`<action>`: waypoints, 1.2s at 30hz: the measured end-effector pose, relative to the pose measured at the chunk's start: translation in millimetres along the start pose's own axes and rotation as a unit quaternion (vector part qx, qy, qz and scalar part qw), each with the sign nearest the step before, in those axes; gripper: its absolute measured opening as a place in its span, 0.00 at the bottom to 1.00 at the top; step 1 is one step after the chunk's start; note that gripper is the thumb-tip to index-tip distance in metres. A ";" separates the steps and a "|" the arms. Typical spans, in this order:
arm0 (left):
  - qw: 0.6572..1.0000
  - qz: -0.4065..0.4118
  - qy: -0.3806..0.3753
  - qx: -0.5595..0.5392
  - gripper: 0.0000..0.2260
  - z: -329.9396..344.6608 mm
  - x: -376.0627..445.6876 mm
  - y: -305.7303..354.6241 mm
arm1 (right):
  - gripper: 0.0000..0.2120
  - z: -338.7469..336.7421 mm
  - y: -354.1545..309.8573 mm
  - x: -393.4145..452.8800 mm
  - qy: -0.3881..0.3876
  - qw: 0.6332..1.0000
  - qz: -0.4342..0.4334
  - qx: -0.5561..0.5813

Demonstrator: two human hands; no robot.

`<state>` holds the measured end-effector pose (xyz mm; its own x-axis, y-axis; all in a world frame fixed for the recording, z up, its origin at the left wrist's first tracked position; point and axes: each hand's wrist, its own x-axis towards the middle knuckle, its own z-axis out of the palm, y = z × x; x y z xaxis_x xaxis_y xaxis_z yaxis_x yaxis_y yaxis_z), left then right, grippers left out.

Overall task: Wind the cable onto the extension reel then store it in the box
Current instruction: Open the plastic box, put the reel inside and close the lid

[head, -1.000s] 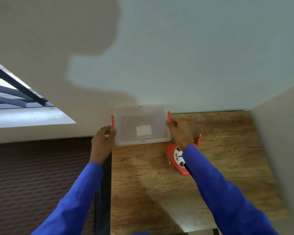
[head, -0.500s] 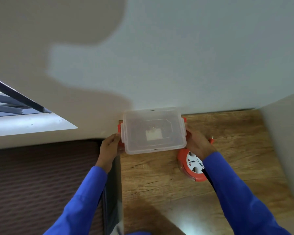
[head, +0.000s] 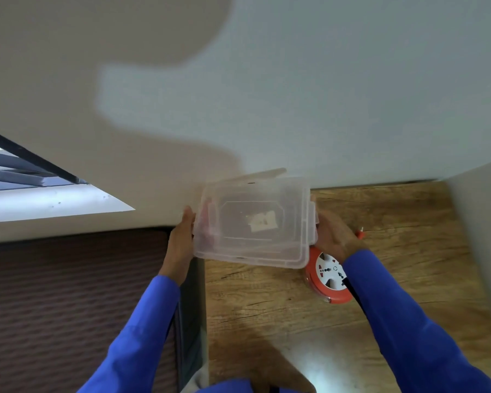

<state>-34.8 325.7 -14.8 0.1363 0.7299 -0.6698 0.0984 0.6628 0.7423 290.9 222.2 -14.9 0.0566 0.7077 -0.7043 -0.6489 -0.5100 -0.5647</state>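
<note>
A clear plastic box [head: 253,222] with red side latches is held above the far left corner of the wooden table [head: 394,279]. Its lid looks slightly lifted along the far edge. My left hand [head: 180,242] grips the box's left side and my right hand [head: 333,236] grips its right side. The orange extension reel [head: 328,279], with a white socket face, lies flat on the table just under my right wrist, partly hidden by my sleeve. A small red plug tip [head: 360,234] shows beyond my right hand.
A pale wall rises right behind the table. A beige panel [head: 482,236] borders the table on the right. Left of the table's edge is a dark ribbed floor [head: 68,293] and a window ledge [head: 40,205].
The box has shifted right and toward me, tilting as both hands hold it. Its lid now stands slightly raised at the far edge, and the view has moved.
</note>
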 end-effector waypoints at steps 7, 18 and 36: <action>0.982 0.094 0.045 0.156 0.15 -13.4 0.3 -3.4 | 0.28 10.0 -4.9 -7.7 0.135 0.973 -0.050 -0.178; 0.995 0.068 0.063 -0.030 0.15 -51.9 -40.7 -24.4 | 0.37 -78.8 48.6 -87.2 0.343 0.710 0.024 -0.614; 0.914 -0.080 -0.004 -0.398 0.23 -64.5 -103.4 -77.0 | 0.19 -71.8 84.4 -127.4 0.216 0.950 0.011 -0.224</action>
<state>-120.0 209.9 -4.0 0.1907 0.6136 -0.7662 -0.6306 0.6748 0.3834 283.4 53.9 -3.7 0.4157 0.4780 -0.7738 -0.2702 -0.7474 -0.6069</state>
